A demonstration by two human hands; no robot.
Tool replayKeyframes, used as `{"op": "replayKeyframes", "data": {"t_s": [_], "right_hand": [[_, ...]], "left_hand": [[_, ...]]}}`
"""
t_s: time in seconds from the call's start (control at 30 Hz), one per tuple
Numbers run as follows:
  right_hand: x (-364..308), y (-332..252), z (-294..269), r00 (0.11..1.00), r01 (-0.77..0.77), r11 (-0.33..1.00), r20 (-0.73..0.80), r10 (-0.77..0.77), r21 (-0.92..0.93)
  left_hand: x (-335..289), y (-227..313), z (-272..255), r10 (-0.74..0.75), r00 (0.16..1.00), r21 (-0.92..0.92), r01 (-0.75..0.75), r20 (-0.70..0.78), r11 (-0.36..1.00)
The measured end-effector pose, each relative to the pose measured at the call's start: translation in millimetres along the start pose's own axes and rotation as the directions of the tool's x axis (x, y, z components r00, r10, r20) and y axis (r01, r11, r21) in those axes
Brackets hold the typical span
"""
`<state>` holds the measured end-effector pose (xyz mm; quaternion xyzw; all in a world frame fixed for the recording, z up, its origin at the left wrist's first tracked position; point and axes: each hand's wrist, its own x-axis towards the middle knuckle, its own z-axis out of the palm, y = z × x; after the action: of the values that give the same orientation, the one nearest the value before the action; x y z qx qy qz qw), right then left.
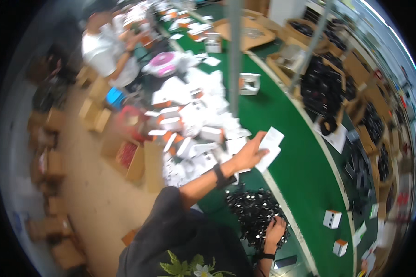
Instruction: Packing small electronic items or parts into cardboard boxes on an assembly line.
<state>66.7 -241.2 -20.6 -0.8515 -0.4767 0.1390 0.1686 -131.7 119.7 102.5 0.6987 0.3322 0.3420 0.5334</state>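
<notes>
My left hand (250,156) is closed on a white folded carton (272,144) with two pale panels, held over the near edge of the green conveyor belt. A dark band circles that wrist. Lower down, my right hand (275,231) rests at the right side of a heap of small shiny black parts (249,207). Its fingers curl into the heap, and what they grip is too small to make out. Left of my left hand lies a large pile of white and orange cartons (189,120). A dark flat device (285,262) lies beside my right wrist.
Two small white-and-orange boxes (332,219) stand on the belt at right; an open white box (249,84) sits farther up. A grey post (235,55) rises at the belt's edge. Bins of black parts (323,87) line the far side. A co-worker (108,48) works at upper left.
</notes>
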Motion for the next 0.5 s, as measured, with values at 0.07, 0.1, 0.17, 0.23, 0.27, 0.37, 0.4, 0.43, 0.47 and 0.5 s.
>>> {"op": "replayKeyframes", "data": {"t_s": [0.07, 0.1, 0.17, 0.23, 0.27, 0.37, 0.4, 0.43, 0.47, 0.5], "right_hand": [[3.7, -10.3, 4.2, 0.997, 0.075, 0.995, -0.042, -0.072, 0.068], [0.9, -12.6, 2.3, 0.995, 0.089, 0.991, -0.064, -0.082, 0.105], [-4.0, -12.9, 3.0, 0.992, 0.115, 0.984, -0.059, -0.108, 0.137], [-7.9, -17.1, 1.4, 0.989, 0.14, 0.976, -0.059, -0.132, 0.165], [-8.7, -15.5, -4.3, 0.991, 0.131, 0.97, -0.043, -0.125, 0.203], [-18.0, -37.1, -23.8, 0.995, 0.1, 0.964, -0.007, -0.101, 0.246], [-21.7, -50.3, -29.6, 0.996, 0.074, 0.96, 0.037, -0.087, 0.269], [-24.7, -57.9, -30.5, 0.994, 0.082, 0.959, 0.046, -0.097, 0.27], [-26.2, -60.3, -32.4, 0.984, 0.155, 0.967, 0.051, -0.168, 0.2], [-27.6, -61.6, -33.0, 0.971, 0.224, 0.966, 0.06, -0.233, 0.129]], "left_hand": [[-94.4, 24.0, -36.6, -0.033, 0.97, 0.11, 0.061, -0.243, 0.992], [-140.9, 33.3, -53.0, -0.132, 0.936, 0.115, 0.178, -0.326, 0.977], [-229.9, 28.7, -89.7, -0.285, 0.826, -0.12, 0.26, -0.486, 0.958], [-322.1, -13.9, -121.9, -0.319, 0.607, -0.17, 0.291, -0.728, 0.941], [-358.7, -40.9, -131.0, -0.352, 0.508, -0.216, 0.307, -0.786, 0.927], [-444.3, -164.4, -160.8, -0.371, 0.289, -0.208, 0.468, -0.883, 0.859], [-471.7, -207.1, -174.4, -0.374, 0.274, -0.215, 0.47, -0.886, 0.856], [-495.4, -246.6, -189.2, -0.352, 0.235, -0.194, 0.51, -0.906, 0.838], [-507.9, -281.1, -201.4, -0.335, 0.21, -0.174, 0.545, -0.918, 0.82], [-518.1, -311.3, -215.4, -0.342, 0.216, -0.178, 0.542, -0.915, 0.821]]}}
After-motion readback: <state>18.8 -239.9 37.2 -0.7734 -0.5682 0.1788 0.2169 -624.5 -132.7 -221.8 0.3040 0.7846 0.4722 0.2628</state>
